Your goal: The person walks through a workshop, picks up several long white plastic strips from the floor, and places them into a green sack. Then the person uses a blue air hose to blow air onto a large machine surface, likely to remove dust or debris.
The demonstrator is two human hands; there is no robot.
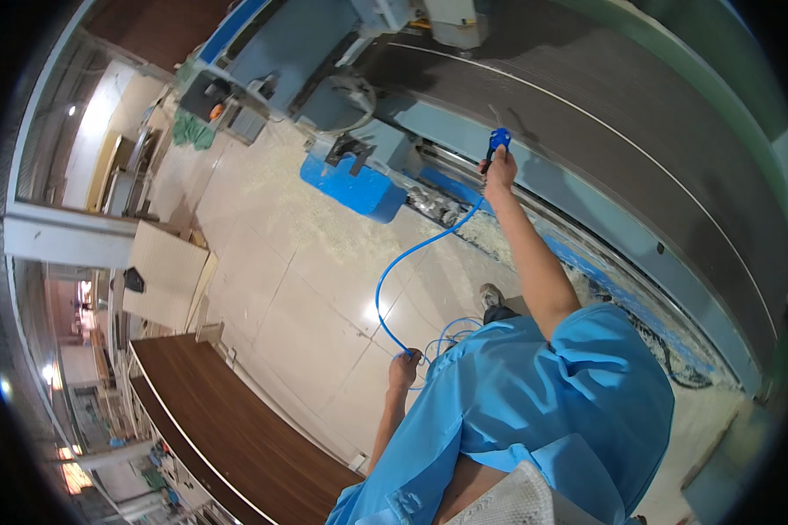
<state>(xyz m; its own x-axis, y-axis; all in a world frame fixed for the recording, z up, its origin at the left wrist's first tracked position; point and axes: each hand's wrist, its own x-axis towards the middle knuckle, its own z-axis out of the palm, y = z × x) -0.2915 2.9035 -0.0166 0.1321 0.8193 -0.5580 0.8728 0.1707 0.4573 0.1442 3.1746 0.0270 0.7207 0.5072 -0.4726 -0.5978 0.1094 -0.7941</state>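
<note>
My right hand, arm stretched forward, is closed round a blue air blow gun with a thin nozzle. The gun is at the near edge of a machine's long dark bed. From its grip a blue air hose curves down and left to my left hand. Those fingers are closed on the hose, low beside my body. Past that hand, loose loops of the hose hang in front of my blue shirt, which partly covers them.
A blue machine housing juts out left of the bed. Pale dust lies on the tiled floor and along the machine's base. Dark brown boards are stacked at lower left, with a light panel behind them. My shoe stands near the base.
</note>
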